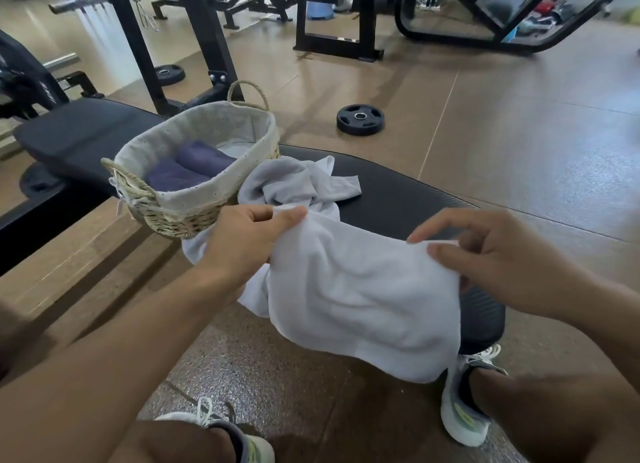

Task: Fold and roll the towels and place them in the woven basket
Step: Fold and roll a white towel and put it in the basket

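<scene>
A white towel (363, 300) hangs over the near end of a black padded bench (408, 192). My left hand (242, 237) pinches its upper left edge and my right hand (485, 254) pinches its upper right corner, stretching the top edge between them. More pale grey-white cloth (298, 182) lies crumpled behind it on the bench. To the left stands the woven basket (180, 216) with a grey lining; rolled dark blue towels (194, 168) lie inside it.
A black weight plate (360, 119) lies on the brown floor beyond the bench. Black gym frames (332, 43) stand at the back and left. My two shoes (464, 414) are on the floor below the bench end.
</scene>
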A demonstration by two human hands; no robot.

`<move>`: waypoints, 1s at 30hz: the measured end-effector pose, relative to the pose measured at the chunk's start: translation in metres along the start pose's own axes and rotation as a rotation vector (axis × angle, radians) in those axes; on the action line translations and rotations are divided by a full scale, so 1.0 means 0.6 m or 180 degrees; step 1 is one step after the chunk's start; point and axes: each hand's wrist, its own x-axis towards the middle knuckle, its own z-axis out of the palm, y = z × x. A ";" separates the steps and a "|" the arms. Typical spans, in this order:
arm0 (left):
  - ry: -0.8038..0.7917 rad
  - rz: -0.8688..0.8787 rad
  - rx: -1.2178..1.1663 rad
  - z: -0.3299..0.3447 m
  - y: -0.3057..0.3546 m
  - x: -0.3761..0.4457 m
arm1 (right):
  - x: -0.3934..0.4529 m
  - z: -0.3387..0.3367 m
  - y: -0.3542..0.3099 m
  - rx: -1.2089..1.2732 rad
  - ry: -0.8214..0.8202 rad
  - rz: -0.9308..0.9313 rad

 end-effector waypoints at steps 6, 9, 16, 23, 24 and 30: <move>-0.0190 0.0116 0.0045 0.024 0.003 -0.010 | -0.007 0.025 -0.022 0.0596 -0.0887 -0.0254; -0.0508 0.0110 0.0064 0.034 0.001 -0.014 | -0.005 0.031 -0.021 0.0424 -0.1198 -0.0297; -0.1366 0.0132 0.0162 0.048 0.007 -0.041 | 0.004 0.046 -0.027 -0.0047 -0.0454 -0.0597; -0.1781 0.0072 0.0064 0.051 0.015 -0.063 | 0.011 0.045 -0.022 -0.0174 0.0162 -0.0439; -0.1790 0.0091 0.0031 0.052 0.015 -0.065 | 0.012 0.045 -0.021 -0.0194 0.0206 -0.0435; -0.1837 0.0148 -0.0103 0.059 0.015 -0.074 | 0.012 0.045 -0.019 -0.0273 0.0250 -0.0524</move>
